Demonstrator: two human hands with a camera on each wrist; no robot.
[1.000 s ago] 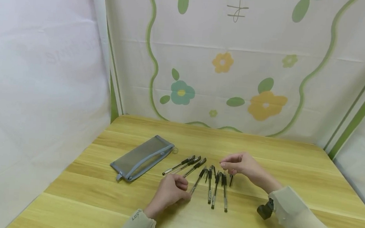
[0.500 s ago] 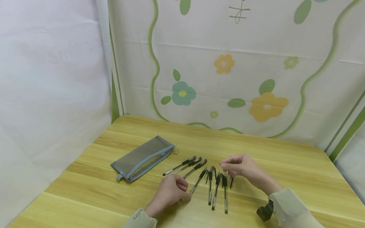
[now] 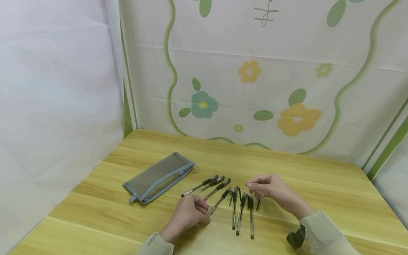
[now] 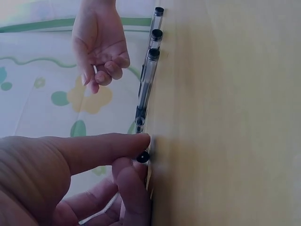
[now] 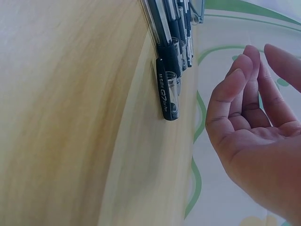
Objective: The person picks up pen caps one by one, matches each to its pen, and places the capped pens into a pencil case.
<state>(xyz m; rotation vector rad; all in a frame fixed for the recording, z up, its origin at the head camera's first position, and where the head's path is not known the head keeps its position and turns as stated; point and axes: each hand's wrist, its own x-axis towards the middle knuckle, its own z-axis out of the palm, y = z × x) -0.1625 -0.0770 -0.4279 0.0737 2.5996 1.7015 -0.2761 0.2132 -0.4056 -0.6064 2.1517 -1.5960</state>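
My left hand (image 3: pixel 189 213) pinches the lower end of a gel pen (image 3: pixel 219 201) between thumb and forefinger, low over the table. In the left wrist view, the black end (image 4: pixel 142 156) of that pen shows between the fingertips. Just right of it lie several more clear-barrelled gel pens (image 3: pixel 240 218) with black grips. My right hand (image 3: pixel 273 189) hovers beyond their upper ends, fingers loosely curved, with nothing in its grasp. Near it, the right wrist view shows a clear pen cap (image 5: pixel 169 92) with a lettered black clip.
A grey mesh pencil case (image 3: pixel 158 174) with a blue zipper lies at the left. Between it and the held pen, three gel pens (image 3: pixel 209 184) lie slanted side by side. A flower-print curtain (image 3: pixel 246 99) hangs behind the wooden table (image 3: pixel 91 210).
My left hand has shifted slightly left, drawing its pen a little away from the pens on its right. My right hand stays almost in place.
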